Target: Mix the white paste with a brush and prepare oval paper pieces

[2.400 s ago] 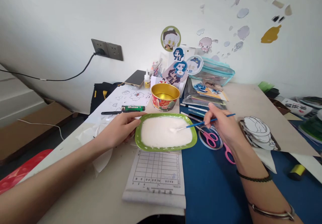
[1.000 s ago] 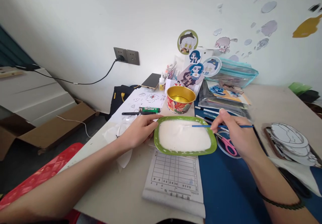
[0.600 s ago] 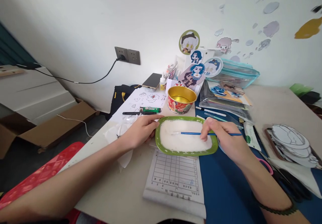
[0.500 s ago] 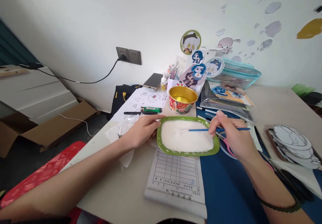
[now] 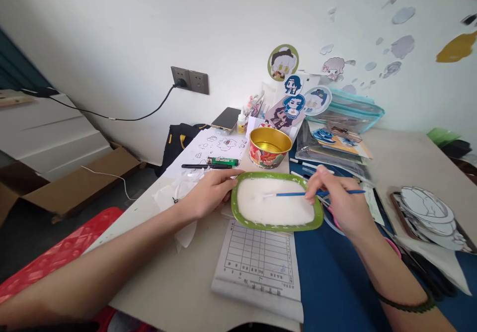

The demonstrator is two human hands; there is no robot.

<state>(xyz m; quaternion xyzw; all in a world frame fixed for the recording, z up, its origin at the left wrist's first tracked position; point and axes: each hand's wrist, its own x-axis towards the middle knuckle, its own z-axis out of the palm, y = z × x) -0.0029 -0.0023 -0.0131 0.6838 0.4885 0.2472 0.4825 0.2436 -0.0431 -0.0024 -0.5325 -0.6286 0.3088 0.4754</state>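
Note:
A green-rimmed tray (image 5: 244,217) holds a layer of white material (image 5: 276,210); whether it is liquid or powder I cannot make out. My left hand (image 5: 214,190) grips the tray's left rim, thumb on top and fingers partly hidden beneath. In my right hand (image 5: 337,198) is a thin blue paintbrush (image 5: 292,194), pinched between thumb and fingers. Its pale bristle end touches or hovers just over the white surface near the middle. Under the tray's near side lies a receipt pad (image 5: 257,267) with a printed grid.
Behind the tray stands a gold-lined floral tin (image 5: 270,148). A black pen (image 5: 206,166) and a green lighter (image 5: 222,161) lie to its left, with crumpled white tissue (image 5: 175,188) nearer. Paper cutouts (image 5: 428,212), scissors (image 5: 425,272) and a zip pouch (image 5: 331,148) are at right.
The brush tip has shifted slightly left across the white surface as my right hand moved a little left. My left hand keeps its hold on the tray.

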